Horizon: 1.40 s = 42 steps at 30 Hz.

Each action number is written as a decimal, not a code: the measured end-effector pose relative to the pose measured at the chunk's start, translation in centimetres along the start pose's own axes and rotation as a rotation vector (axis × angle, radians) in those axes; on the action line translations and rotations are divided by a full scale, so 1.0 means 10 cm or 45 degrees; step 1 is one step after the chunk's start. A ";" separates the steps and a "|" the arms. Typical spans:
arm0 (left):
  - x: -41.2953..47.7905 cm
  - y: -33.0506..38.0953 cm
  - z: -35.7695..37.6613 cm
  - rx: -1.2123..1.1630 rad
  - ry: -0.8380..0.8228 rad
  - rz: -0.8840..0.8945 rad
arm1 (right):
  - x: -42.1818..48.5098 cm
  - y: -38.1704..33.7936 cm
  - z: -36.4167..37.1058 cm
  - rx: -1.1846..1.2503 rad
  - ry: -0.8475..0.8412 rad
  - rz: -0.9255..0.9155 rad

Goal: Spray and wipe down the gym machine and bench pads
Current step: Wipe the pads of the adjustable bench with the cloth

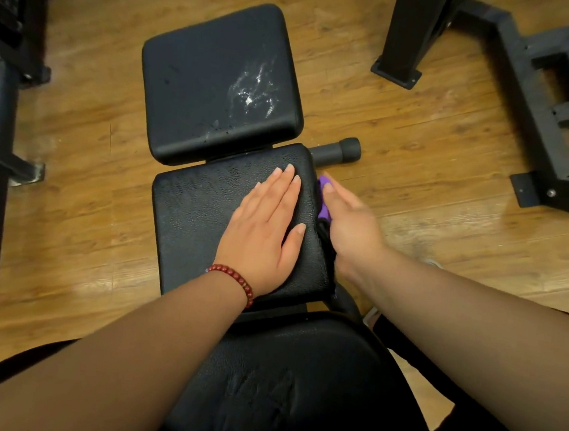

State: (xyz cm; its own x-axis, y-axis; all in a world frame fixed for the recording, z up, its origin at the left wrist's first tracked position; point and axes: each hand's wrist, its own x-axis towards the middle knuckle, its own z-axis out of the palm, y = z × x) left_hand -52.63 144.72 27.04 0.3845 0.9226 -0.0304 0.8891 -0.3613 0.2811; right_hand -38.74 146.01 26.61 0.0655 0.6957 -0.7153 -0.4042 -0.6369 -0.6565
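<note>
The left hand (265, 227) lies flat and open on the middle pad (193, 214) in the centre of the frame, with straight fingers that hold nothing. I judge that it leans there to give support to the body while the other hand works. The right hand (349, 228) holds a purple cloth (323, 201) against the right side of this same pad. The thumb lies on the cloth, and the other fingers are hidden behind the edge, so I cannot tell how much they are curled. It seems the side of the pad is being wiped now.

The far pad (198, 80), in the upper centre, carries white wet spray (253, 89) that is not yet wiped, so this pad is probably the next one. The person sits on the bench (278, 386) at the lower edge, which brings both pads within reach.

No brand, label or writing can be read anywhere.
</note>
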 end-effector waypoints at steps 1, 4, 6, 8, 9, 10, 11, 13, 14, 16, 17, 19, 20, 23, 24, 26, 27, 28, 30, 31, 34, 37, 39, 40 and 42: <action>0.00 0.00 0.00 -0.008 -0.002 -0.008 | -0.12 0.05 -0.06 -0.093 -0.001 -0.005; 0.02 0.00 -0.05 -0.070 0.019 -0.030 | -0.38 0.13 -0.21 -0.276 0.007 -0.055; 0.08 0.00 -0.11 -0.072 0.017 -0.059 | -0.32 0.06 -0.15 -0.319 0.069 -0.120; 0.17 -0.02 -0.12 -0.027 0.031 -0.092 | -0.14 -0.04 0.00 -0.336 0.078 -0.180; 0.20 -0.03 -0.11 -0.009 0.038 -0.114 | -0.04 -0.08 0.07 -0.323 0.081 -0.220; 0.23 -0.04 -0.10 0.005 0.040 -0.134 | 0.04 -0.10 0.12 -0.299 0.077 -0.259; 0.25 -0.05 -0.08 0.019 0.045 -0.145 | 0.10 -0.09 0.13 -0.297 0.066 -0.302; 0.25 -0.07 -0.04 0.047 0.057 -0.141 | 0.08 -0.03 0.04 -0.412 0.013 -0.369; 0.25 -0.07 -0.02 0.053 0.064 -0.137 | 0.00 0.00 -0.01 -0.494 -0.017 -0.419; 0.25 -0.07 -0.01 0.051 0.081 -0.134 | -0.13 0.10 -0.12 -0.628 -0.072 -0.550; 0.25 -0.08 -0.01 0.049 0.086 -0.130 | -0.15 0.15 -0.14 -0.662 -0.081 -0.614; 0.26 -0.08 0.00 0.050 0.082 -0.124 | -0.04 0.13 -0.08 -0.693 -0.066 -0.673; 0.26 -0.08 0.00 0.052 0.081 -0.121 | 0.05 0.09 -0.03 -0.710 -0.053 -0.690; 0.26 -0.08 0.00 0.055 0.092 -0.125 | 0.24 -0.05 0.10 -0.822 -0.036 -0.809; 0.26 -0.08 0.00 0.050 0.101 -0.124 | 0.25 -0.05 0.09 -0.852 -0.036 -0.840; 0.26 -0.09 0.00 0.039 0.114 -0.121 | 0.17 0.03 0.01 -0.909 -0.046 -0.895; 0.26 -0.09 0.00 0.037 0.117 -0.118 | 0.11 0.08 -0.05 -0.944 -0.051 -0.940; 0.26 -0.09 0.00 0.037 0.118 -0.115 | 0.07 0.12 -0.09 -0.978 -0.057 -0.975; 0.26 -0.09 0.00 0.029 0.128 -0.117 | 0.08 0.12 -0.09 -0.979 -0.070 -0.955; 0.26 -0.09 0.01 0.022 0.132 -0.120 | 0.13 0.08 -0.04 -0.950 -0.061 -0.917; 0.26 -0.09 0.01 0.022 0.146 -0.116 | 0.30 -0.08 0.15 -0.834 -0.008 -0.845; 0.27 -0.09 0.01 0.021 0.151 -0.110 | 0.27 -0.07 0.15 -0.811 -0.022 -0.839; 0.27 -0.09 0.01 0.014 0.151 -0.106 | 0.14 0.01 0.04 -0.909 -0.066 -0.878; 0.27 -0.10 0.00 0.016 0.152 -0.107 | 0.08 0.05 0.01 -0.948 -0.077 -0.908; 0.28 -0.10 0.01 0.020 0.156 -0.111 | 0.10 0.05 0.03 -0.955 -0.065 -0.922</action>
State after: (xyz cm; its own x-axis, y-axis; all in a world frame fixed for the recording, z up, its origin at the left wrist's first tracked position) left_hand -52.45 147.65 26.61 0.2738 0.9597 0.0634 0.9219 -0.2806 0.2671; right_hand -39.19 146.49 25.62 0.0204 0.9956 -0.0919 0.3882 -0.0926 -0.9169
